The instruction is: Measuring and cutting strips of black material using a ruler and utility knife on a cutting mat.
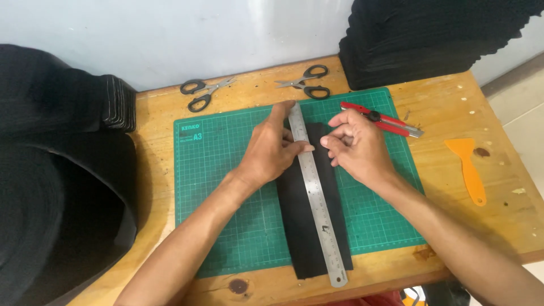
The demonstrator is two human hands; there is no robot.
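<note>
- Left hand [271, 152], centre frame, presses flat on a steel ruler [315, 192], gripping nothing.
- Right hand [356, 147], just right, pinches the top edge of a black strip [300, 226] under the ruler.
- To do this well: firm, even pressure, ruler parallel to the green cutting mat [226, 187] grid.
- Red utility knife [382, 119] lies just beyond the right hand.

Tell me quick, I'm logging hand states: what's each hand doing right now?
Left hand: open, pressing flat on the steel ruler.
Right hand: fingers curled, pinching the black strip beside the ruler.
</note>
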